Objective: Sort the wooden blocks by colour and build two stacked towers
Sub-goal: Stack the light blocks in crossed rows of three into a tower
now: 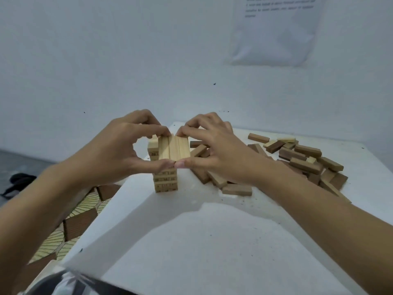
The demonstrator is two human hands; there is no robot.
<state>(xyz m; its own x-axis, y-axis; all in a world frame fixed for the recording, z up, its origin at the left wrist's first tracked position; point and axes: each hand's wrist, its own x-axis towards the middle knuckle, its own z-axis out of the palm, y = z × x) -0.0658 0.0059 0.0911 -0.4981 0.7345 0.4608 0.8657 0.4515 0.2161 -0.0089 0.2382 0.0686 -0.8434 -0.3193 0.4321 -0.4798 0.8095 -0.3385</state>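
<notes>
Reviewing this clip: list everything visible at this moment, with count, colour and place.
tower: one, pale wood, on the table left of centre.
top layer: three pale blocks side by side, at the tower's top.
loose blocks: one pile, too many to count, mostly brown with a few pale, on the table right of the tower.
table: one, white, under the blocks.
paper sheet: one, white, on the wall at upper right; print unreadable.
patterned floor: brown and cream, left of the table.
dark object: one, black, far left on the floor; unclear what it is.
left hand: pinches the top layer from the left.
right hand: pinches the top layer from the right.
</notes>
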